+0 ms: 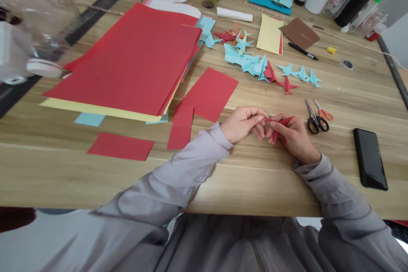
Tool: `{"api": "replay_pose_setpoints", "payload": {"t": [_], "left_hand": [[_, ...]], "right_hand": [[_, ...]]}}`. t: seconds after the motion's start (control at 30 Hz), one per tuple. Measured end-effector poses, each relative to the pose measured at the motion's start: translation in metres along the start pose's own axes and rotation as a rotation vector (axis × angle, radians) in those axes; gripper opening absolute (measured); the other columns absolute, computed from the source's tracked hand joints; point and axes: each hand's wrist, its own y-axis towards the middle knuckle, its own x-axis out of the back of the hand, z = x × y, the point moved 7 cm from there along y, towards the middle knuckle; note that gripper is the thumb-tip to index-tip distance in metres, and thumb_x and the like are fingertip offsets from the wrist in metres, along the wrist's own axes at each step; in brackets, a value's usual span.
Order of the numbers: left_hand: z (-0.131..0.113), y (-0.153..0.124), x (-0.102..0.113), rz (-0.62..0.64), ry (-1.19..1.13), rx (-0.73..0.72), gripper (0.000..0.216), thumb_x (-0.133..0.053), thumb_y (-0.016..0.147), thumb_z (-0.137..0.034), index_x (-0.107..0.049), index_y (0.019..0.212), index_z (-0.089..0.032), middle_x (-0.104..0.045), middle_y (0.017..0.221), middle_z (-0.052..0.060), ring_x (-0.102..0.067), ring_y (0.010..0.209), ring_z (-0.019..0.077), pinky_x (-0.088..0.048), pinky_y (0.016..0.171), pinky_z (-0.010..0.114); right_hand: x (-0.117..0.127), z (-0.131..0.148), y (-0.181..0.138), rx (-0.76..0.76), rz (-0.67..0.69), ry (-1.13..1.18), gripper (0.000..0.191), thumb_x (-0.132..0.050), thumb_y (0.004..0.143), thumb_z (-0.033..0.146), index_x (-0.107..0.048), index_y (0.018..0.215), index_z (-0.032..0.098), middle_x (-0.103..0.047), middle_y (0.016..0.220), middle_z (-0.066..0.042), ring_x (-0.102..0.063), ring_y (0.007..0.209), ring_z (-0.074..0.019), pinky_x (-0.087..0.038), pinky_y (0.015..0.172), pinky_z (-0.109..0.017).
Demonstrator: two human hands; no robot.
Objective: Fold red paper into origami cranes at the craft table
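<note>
Between my two hands is a small folded red paper crane (282,121), its pointed parts showing past the fingers. My left hand (242,124) pinches one thin tip of it between thumb and fingers. Wrapped round its body, my right hand (293,134) covers part of the folds. Just beyond lie finished paper cranes in a row, light blue ones (253,64) and a red one (287,85). A red paper rectangle (212,93) rests left of my hands, with a narrower red strip (180,128) overlapping its corner.
A big stack of red sheets (134,59) covers the left of the table. Black-handled scissors (315,120) and orange scissors (323,110) lie right of my hands, near a phone (369,158). Yellow paper (269,34), brown paper (299,34) and a pen (302,51) lie farther back.
</note>
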Motion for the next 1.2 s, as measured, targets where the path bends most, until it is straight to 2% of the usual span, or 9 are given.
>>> {"api": "replay_pose_setpoints", "payload": {"t": [0.1,0.23,0.43,0.57,0.7,0.9,1.07,1.2], "left_hand": [[0.0005,-0.0001,0.0009,-0.004,-0.032,0.014,0.009,-0.055,0.086,-0.006,-0.062,0.082,-0.008,-0.062,0.062,0.000,-0.064,0.046,0.0115,-0.055,0.050,0.024],[0.0006,-0.0007,0.0013,-0.011,-0.063,-0.003,0.009,-0.060,0.086,-0.016,-0.062,0.081,-0.009,-0.063,0.062,0.001,-0.063,0.046,0.0120,-0.054,0.049,0.024],[-0.0026,-0.0012,-0.0044,0.025,0.085,-0.087,0.020,-0.073,0.077,-0.018,-0.054,0.074,-0.013,-0.061,0.049,-0.002,-0.060,0.043,0.0104,-0.050,0.046,0.020],[-0.0040,-0.0015,0.0006,-0.044,0.062,-0.075,0.020,-0.072,0.077,-0.019,-0.053,0.074,-0.015,-0.061,0.048,-0.002,-0.060,0.041,0.0110,-0.049,0.044,0.020],[-0.0070,-0.0030,0.0047,-0.102,0.037,-0.105,0.016,-0.069,0.078,-0.017,-0.054,0.073,-0.014,-0.061,0.049,-0.002,-0.059,0.041,0.0105,-0.051,0.045,0.020],[-0.0058,-0.0033,0.0005,-0.045,0.113,-0.080,0.017,-0.071,0.079,-0.016,-0.058,0.070,-0.011,-0.065,0.052,0.002,-0.060,0.042,0.0109,-0.050,0.045,0.021],[-0.0046,-0.0021,0.0000,0.000,0.095,-0.044,0.018,-0.072,0.079,-0.016,-0.059,0.069,-0.009,-0.065,0.052,0.002,-0.063,0.044,0.0115,-0.053,0.047,0.020],[-0.0045,-0.0029,0.0026,-0.011,0.054,-0.019,0.013,-0.072,0.077,-0.011,-0.060,0.071,-0.008,-0.068,0.057,0.003,-0.066,0.047,0.0131,-0.056,0.049,0.022]], "right_hand": [[0.0001,0.0005,0.0001,0.004,0.004,0.016,0.018,-0.073,0.080,0.032,-0.067,0.082,0.015,-0.073,0.062,-0.002,-0.063,0.046,-0.0116,-0.049,0.045,-0.021],[-0.0010,0.0003,0.0000,-0.005,0.011,0.007,0.020,-0.073,0.080,0.034,-0.067,0.081,0.015,-0.073,0.063,-0.002,-0.063,0.046,-0.0118,-0.050,0.045,-0.022],[-0.0025,0.0004,-0.0008,0.003,0.034,-0.014,0.023,-0.074,0.079,0.038,-0.067,0.079,0.016,-0.072,0.062,-0.002,-0.062,0.046,-0.0118,-0.050,0.047,-0.023],[-0.0006,-0.0017,-0.0014,-0.006,0.037,0.048,0.027,-0.067,0.085,0.043,-0.067,0.081,0.017,-0.073,0.068,-0.004,-0.065,0.051,-0.0128,-0.053,0.050,-0.024],[-0.0007,-0.0016,-0.0010,-0.007,0.044,0.055,0.023,-0.070,0.082,0.039,-0.067,0.080,0.017,-0.072,0.068,-0.002,-0.065,0.053,-0.0116,-0.054,0.052,-0.023],[-0.0057,-0.0010,-0.0008,-0.032,0.087,0.011,0.027,-0.071,0.082,0.042,-0.065,0.076,0.016,-0.070,0.066,-0.002,-0.064,0.052,-0.0116,-0.054,0.051,-0.023],[-0.0053,-0.0032,-0.0005,-0.061,0.096,0.041,0.029,-0.071,0.081,0.042,-0.064,0.076,0.015,-0.070,0.065,-0.002,-0.064,0.051,-0.0112,-0.053,0.047,-0.021],[-0.0035,-0.0050,0.0005,-0.065,0.105,0.073,0.029,-0.073,0.080,0.042,-0.065,0.076,0.014,-0.070,0.064,-0.002,-0.064,0.050,-0.0110,-0.053,0.046,-0.020]]}}
